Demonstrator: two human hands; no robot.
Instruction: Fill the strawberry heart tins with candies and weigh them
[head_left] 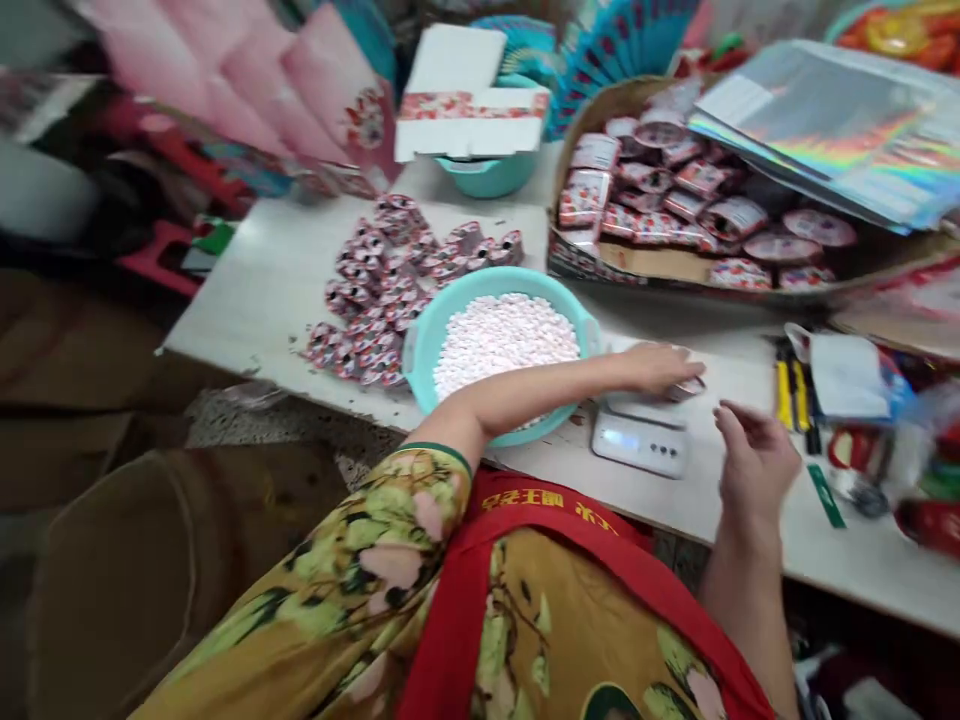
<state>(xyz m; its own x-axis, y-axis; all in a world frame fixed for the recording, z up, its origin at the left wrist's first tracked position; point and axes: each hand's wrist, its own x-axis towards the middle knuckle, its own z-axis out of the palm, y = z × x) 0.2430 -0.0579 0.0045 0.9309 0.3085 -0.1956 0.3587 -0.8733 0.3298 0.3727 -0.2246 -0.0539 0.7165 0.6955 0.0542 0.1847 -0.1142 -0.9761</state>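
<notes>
My left hand (658, 366) reaches across a teal bowl (427, 335) of small white pieces (504, 338) and rests over a small packet (688, 386) on top of a white digital scale (641, 437). Its fingers curl around the packet. My right hand (754, 458) hovers just right of the scale, fingers loosely spread, holding nothing that I can see. A heap of small red and white filled packets (390, 285) lies on the white table (247, 290) left of the bowl.
A cardboard tray (675, 262) of larger red and white packets stands at the back right, with shiny holographic sheets (832, 125) over it. A white box (469, 95) rests on another teal bowl behind. Pens, a green ruler (825, 495) and clutter lie at right.
</notes>
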